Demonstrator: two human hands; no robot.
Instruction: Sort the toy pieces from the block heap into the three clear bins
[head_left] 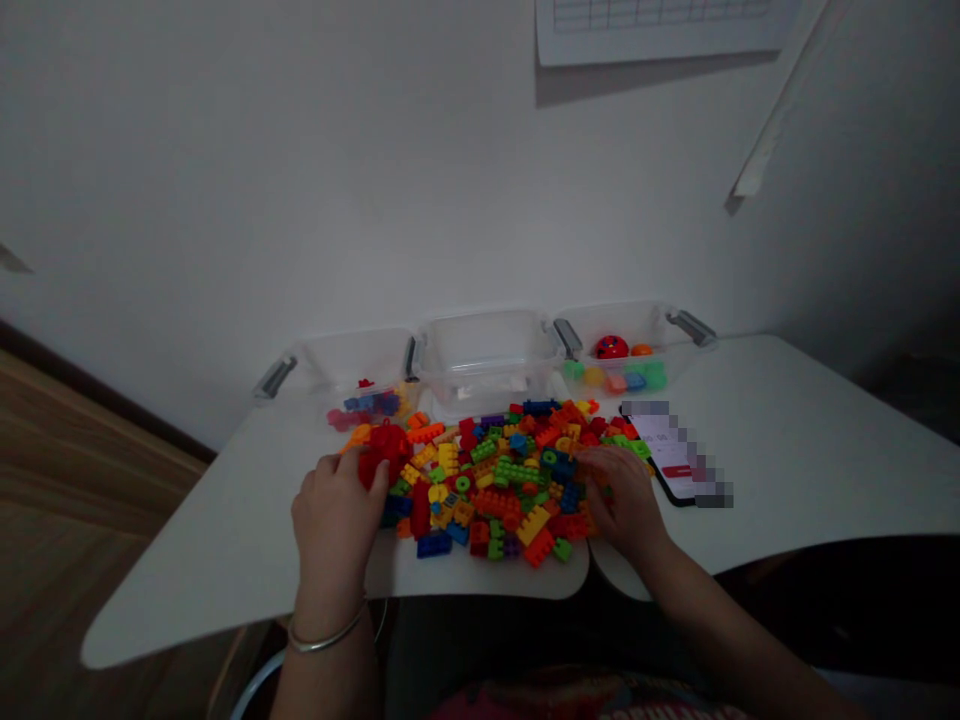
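A heap of colourful toy building bricks [517, 475] lies spread on the white table between my hands. At the heap's left end, my left hand [337, 510] is curled around a rounded red toy piece [386, 450], thumb on the near side. My right hand [622, 500] rests at the right end of the heap with its fingers bent down among the bricks. Whatever those fingers hold, if anything, is hidden. Close to my right hand lies a phone [671, 450] with its screen lit, partly blurred out.
Three clear plastic boxes stand along the wall. The left box [352, 350] and the right box [622, 320] contain some coloured pieces; the middle box [487, 340] shows none. The white table [787, 440] has a curved front edge and a notch near my body.
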